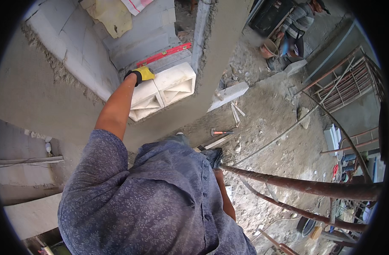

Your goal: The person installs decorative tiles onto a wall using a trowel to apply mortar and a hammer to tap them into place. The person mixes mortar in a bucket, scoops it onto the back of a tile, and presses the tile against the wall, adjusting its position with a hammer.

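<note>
Two ventilation blocks (pixel 174 77) stand side by side in the plastered wall (pixel 41 97), and from afar I see the gloved left hand (pixel 144 73) on top, apparently to steady them; whether it grips, I cannot tell. The right hand (pixel 214 158) is well apart, its state unclear, and the red spirit level (pixel 166 53) lies behind, perhaps for easy reach.

A construction site
Bare block walls (pixel 84 53), grey plaster (pixel 45 93), 2 white openwork blocks (pixel 174 77), a red spirit level (pixel 171 51), a hammer (pixel 223 132), rust-coloured poles (pixel 300 186) and rubble-strewn ground (pixel 279 155) show it.
</note>
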`<move>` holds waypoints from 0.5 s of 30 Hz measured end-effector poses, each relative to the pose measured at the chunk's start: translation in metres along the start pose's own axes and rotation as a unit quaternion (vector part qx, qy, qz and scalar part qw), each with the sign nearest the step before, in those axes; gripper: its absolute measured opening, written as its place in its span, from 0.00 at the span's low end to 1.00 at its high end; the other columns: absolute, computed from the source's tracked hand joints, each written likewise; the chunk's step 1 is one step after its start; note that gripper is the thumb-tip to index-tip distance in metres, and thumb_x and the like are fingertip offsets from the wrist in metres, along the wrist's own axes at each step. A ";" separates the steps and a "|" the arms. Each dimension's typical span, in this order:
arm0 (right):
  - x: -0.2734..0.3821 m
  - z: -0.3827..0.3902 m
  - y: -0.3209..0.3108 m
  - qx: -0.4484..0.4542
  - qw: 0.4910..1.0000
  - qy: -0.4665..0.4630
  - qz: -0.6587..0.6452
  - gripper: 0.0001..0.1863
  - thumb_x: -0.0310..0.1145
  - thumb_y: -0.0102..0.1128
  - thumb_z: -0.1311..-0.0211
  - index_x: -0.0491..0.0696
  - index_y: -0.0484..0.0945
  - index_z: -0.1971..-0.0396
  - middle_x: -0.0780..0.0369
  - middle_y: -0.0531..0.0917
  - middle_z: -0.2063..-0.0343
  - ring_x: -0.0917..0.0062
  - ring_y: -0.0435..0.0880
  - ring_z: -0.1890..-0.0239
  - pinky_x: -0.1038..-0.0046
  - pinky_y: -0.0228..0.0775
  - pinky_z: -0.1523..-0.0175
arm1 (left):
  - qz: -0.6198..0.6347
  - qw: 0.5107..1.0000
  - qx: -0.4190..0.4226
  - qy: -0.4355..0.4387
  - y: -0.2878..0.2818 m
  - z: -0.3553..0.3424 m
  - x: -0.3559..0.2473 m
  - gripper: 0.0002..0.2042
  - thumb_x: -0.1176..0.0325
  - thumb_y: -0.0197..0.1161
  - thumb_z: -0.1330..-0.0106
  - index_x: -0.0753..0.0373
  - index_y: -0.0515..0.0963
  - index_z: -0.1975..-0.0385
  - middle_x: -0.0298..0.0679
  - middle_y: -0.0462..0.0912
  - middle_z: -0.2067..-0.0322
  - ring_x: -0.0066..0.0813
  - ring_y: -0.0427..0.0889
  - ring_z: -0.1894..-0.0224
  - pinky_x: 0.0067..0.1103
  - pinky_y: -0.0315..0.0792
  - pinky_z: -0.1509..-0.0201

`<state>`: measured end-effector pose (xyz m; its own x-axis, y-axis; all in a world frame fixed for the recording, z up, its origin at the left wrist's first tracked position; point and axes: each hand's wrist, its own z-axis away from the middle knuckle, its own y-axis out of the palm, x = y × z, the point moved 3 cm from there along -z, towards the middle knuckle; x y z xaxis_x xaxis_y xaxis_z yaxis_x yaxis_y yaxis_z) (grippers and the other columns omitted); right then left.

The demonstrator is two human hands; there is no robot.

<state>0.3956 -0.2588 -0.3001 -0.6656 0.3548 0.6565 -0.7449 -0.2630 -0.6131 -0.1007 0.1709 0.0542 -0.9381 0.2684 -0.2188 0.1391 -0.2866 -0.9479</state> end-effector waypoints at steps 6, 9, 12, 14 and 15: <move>0.267 -0.066 -0.112 -0.016 0.957 -0.270 0.104 0.26 0.43 0.68 0.46 0.43 0.75 0.51 0.44 0.80 0.56 0.47 0.78 0.51 0.53 0.70 0.47 | 0.013 0.997 -0.035 -0.063 0.011 0.013 0.001 0.25 0.46 0.58 0.40 0.60 0.82 0.54 0.51 0.82 0.52 0.51 0.79 0.48 0.34 0.70 0.41; 0.412 -0.082 -0.159 0.002 0.890 -0.407 0.207 0.43 0.39 0.71 0.50 0.48 0.62 0.34 0.45 0.70 0.41 0.48 0.68 0.38 0.57 0.63 0.34 | 0.050 0.992 -0.019 -0.115 0.001 0.021 -0.019 0.29 0.45 0.60 0.44 0.66 0.82 0.54 0.56 0.81 0.49 0.51 0.78 0.46 0.36 0.70 0.40; 0.525 -0.106 -0.176 0.036 0.820 -0.486 0.301 0.56 0.42 0.76 0.55 0.55 0.51 0.27 0.48 0.61 0.32 0.49 0.60 0.31 0.55 0.54 0.28 | 0.070 0.989 -0.043 -0.125 0.008 0.016 -0.005 0.27 0.47 0.59 0.42 0.64 0.82 0.53 0.52 0.82 0.50 0.50 0.79 0.46 0.36 0.71 0.41; 0.562 -0.131 -0.176 0.040 0.773 -0.468 0.426 0.64 0.46 0.79 0.60 0.58 0.44 0.25 0.49 0.56 0.29 0.50 0.53 0.27 0.51 0.47 0.26 | 0.058 0.991 -0.022 -0.121 0.005 0.010 -0.012 0.26 0.48 0.59 0.41 0.63 0.83 0.54 0.50 0.83 0.52 0.49 0.81 0.48 0.37 0.72 0.43; 0.575 -0.143 -0.174 0.039 0.744 -0.459 0.484 0.68 0.48 0.80 0.63 0.59 0.40 0.24 0.50 0.54 0.28 0.50 0.49 0.26 0.49 0.44 0.25 | 0.065 0.991 -0.018 -0.112 -0.001 0.013 -0.019 0.25 0.48 0.59 0.41 0.63 0.83 0.55 0.50 0.84 0.53 0.49 0.82 0.48 0.37 0.73 0.43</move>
<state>0.1488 0.1191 0.1218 -0.6150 -0.7880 -0.0299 0.1266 -0.0612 -0.9901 -0.0871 0.1545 0.0624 -0.9580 0.0187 -0.2860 0.2705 -0.2714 -0.9237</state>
